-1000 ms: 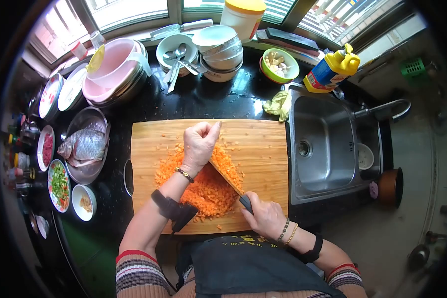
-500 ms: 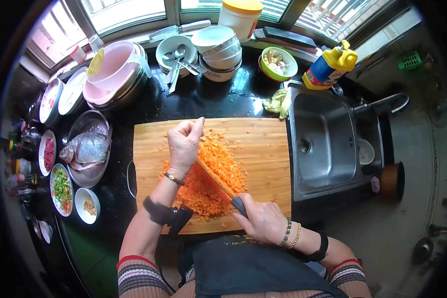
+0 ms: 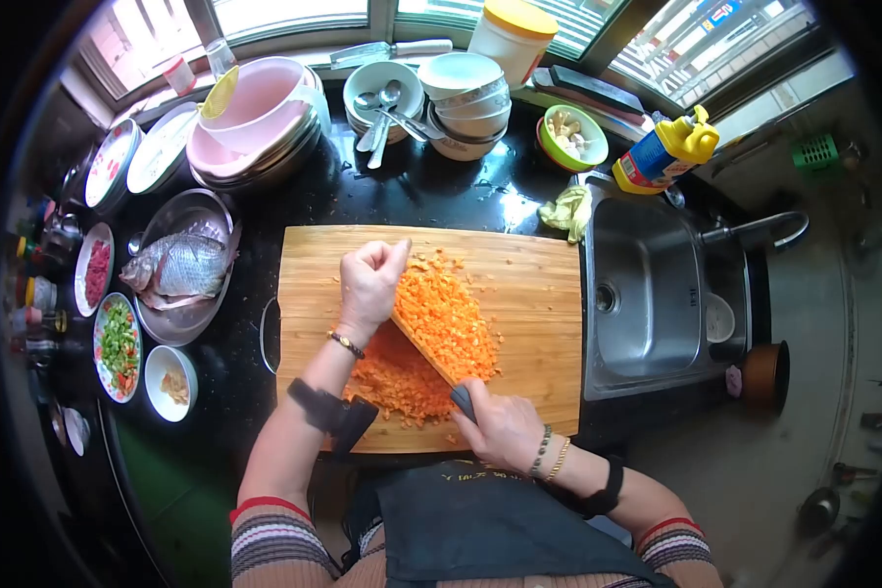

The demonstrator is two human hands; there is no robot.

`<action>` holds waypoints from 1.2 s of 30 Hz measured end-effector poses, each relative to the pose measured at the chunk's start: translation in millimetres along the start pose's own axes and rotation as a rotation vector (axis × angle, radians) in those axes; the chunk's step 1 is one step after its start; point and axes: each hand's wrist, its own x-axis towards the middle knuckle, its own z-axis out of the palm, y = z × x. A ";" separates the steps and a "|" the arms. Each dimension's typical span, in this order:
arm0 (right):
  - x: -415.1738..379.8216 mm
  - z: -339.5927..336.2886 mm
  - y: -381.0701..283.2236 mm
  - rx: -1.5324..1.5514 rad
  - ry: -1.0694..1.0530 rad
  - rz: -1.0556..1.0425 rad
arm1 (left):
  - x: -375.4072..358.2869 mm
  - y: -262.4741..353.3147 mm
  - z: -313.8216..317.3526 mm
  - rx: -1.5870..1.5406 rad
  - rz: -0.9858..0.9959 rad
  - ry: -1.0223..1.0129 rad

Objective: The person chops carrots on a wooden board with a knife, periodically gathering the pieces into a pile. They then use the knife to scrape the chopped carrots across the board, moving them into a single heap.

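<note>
My right hand (image 3: 500,431) is wrapped around the dark handle of a kitchen knife (image 3: 427,355). The blade slants up and left across a heap of finely chopped carrot (image 3: 448,314). At the blade's far end, my left hand (image 3: 372,284) is curled into a loose fist, its heel against the top of the blade; I see nothing in its fingers. Carrot bits lie on both sides of the knife, some hidden under my left forearm. Beneath it all is a wooden cutting board (image 3: 539,294).
Left of the board are a whole fish on a metal dish (image 3: 220,211), a plate of chopped greens (image 3: 118,348), a plate of red meat (image 3: 94,269) and a small white bowl (image 3: 171,384). Bowls (image 3: 467,93) stand behind; a sink (image 3: 647,284) lies right, beside a yellow-capped bottle (image 3: 664,152).
My view has shifted, so the counter appears farther right. The knife and both hands have moved slightly left relative to the board, and more carrot shows right of the blade.
</note>
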 end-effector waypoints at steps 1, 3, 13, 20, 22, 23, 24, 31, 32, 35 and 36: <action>1.3 11.5 7.7 0.025 0.068 -0.030 | -1.7 2.2 -1.0 0.033 0.006 -0.022; -1.8 17.9 12.2 0.049 0.125 -0.059 | -6.5 6.0 1.0 0.060 0.003 -0.024; 4.3 23.7 0.7 -0.012 0.073 -0.013 | -7.3 5.0 -17.0 0.035 -0.004 0.033; -5.5 -5.7 -36.2 0.019 0.065 -0.007 | -0.7 27.1 -27.7 -0.029 0.018 0.018; -0.7 3.0 -35.3 0.018 0.038 0.005 | -4.3 3.2 -32.4 -0.038 -0.022 0.005; 4.2 18.5 -23.5 0.013 0.050 0.002 | -6.4 -6.7 -34.9 -0.046 -0.059 -0.008; 8.7 23.8 -21.0 0.010 0.065 0.003 | -9.9 -0.4 -35.6 0.044 -0.033 -0.032; -0.9 2.8 -55.2 0.026 0.056 -0.002 | -1.2 19.5 -41.3 -0.060 0.000 -0.010; 0.2 5.9 -58.1 0.011 0.047 0.008 | -2.4 8.1 -45.2 -0.073 -0.028 -0.054; 9.9 42.2 -33.4 0.006 0.088 0.019 | -9.2 -3.2 -51.6 -0.041 -0.038 -0.079; 9.3 43.0 -32.1 0.005 0.090 0.023 | -11.2 -1.7 -52.0 0.008 -0.025 -0.098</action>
